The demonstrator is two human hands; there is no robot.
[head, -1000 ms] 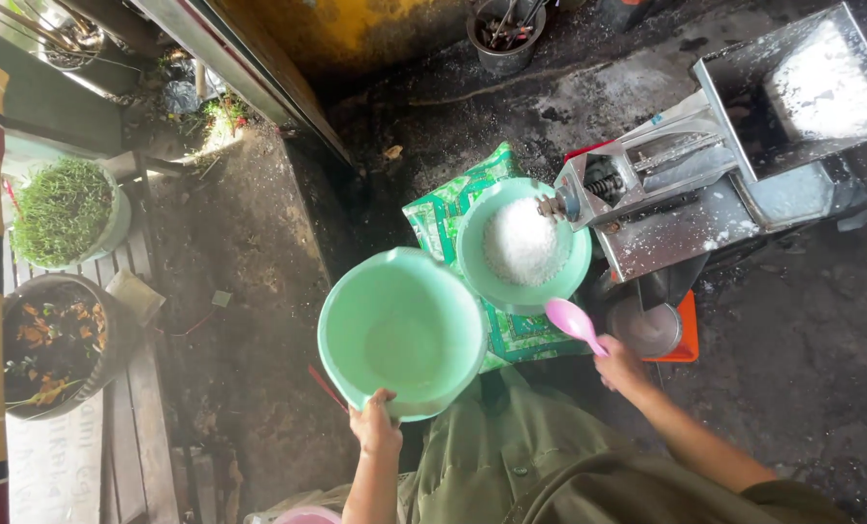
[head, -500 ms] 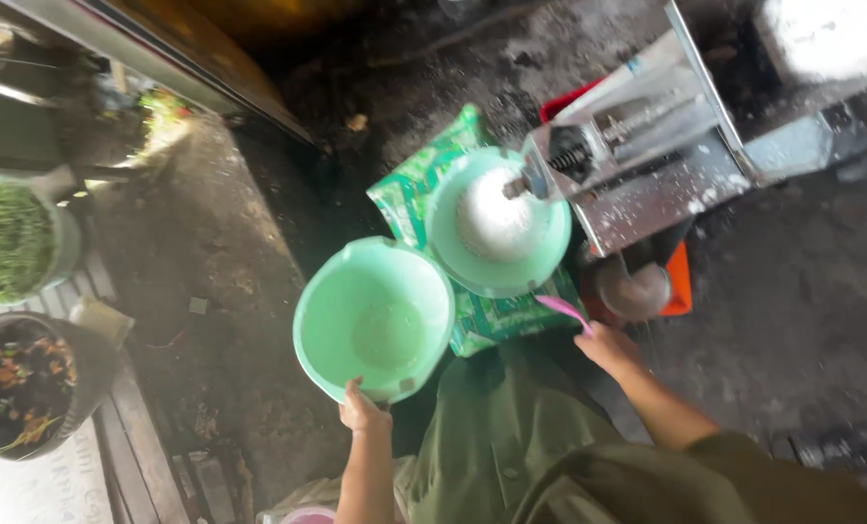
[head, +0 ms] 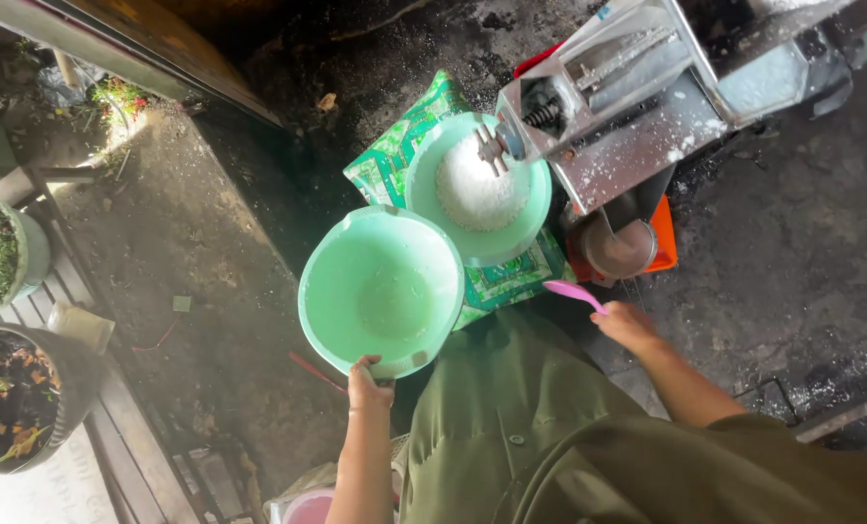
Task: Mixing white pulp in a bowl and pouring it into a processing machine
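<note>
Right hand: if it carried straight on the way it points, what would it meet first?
Probably the metal cup just beyond the pink spoon held in the right hand; depth is unclear.

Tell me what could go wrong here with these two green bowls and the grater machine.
The left hand holds the empty green bowl by one point on its rim; with so small a grip it could tip or slip.

The full bowl, heaped with white shreds, sits on a folded patterned sack right under the machine's spout; a nudge from the empty bowl beside it might spill it onto the dirty ground.

The right hand, holding a pink scoop, is near the metal machine.
</note>
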